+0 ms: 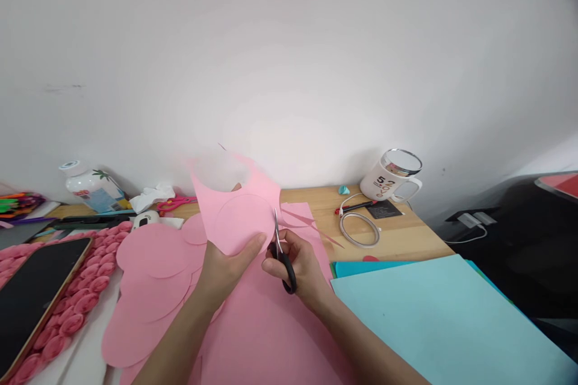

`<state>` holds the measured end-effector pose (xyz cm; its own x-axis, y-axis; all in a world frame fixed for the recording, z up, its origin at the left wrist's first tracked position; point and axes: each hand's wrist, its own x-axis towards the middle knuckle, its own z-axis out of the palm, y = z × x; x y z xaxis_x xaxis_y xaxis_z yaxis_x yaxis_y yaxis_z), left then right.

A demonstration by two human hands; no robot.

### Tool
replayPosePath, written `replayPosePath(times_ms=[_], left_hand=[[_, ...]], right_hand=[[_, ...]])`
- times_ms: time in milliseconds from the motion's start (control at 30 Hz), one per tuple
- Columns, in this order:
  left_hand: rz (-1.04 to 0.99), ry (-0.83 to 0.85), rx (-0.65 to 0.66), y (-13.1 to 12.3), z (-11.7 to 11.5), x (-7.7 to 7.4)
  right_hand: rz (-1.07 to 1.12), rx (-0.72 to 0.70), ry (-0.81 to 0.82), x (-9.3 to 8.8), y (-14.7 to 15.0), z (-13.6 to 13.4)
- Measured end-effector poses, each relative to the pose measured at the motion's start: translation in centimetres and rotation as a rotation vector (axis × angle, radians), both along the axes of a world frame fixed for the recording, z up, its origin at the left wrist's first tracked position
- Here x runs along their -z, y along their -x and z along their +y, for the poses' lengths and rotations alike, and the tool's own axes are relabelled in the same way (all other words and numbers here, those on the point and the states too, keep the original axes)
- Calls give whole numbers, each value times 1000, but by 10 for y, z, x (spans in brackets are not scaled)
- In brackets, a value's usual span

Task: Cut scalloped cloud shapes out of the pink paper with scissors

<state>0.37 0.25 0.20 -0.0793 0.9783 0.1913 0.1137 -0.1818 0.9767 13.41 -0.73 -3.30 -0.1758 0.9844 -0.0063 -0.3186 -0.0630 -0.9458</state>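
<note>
My left hand (230,267) grips a sheet of pink paper (205,207) from below, thumb on its front and the other fingers mostly hidden behind. A circle outline shows on the sheet, and a large curved piece is gone from its top. Black-handled scissors (285,264) are in my right hand (302,264), with the blades up at the circle's right edge. A thin strip of pink paper (311,224) trails off to the right. Under my hands lies more pink paper (271,325). Cut pink paper circles (151,252) overlap in a pile left of my left forearm.
Light blue paper sheets (433,319) lie at the right. Farther back are a white mug (383,180), a coiled cable (360,230) and a black card (383,210). To the left are a phone (38,295), pink rolled flowers (83,304), a white bottle (94,186) and pink scissors (176,202).
</note>
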Motion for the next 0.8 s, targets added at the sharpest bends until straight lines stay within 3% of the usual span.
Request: replayPosePath(times_ms=[600, 800], left_hand=[[3, -47, 29, 0, 2, -2], [42, 27, -6, 3, 2, 0]], right_hand=[[-32, -32, -69, 7, 0, 0], [-78, -17, -53, 4, 0, -1]])
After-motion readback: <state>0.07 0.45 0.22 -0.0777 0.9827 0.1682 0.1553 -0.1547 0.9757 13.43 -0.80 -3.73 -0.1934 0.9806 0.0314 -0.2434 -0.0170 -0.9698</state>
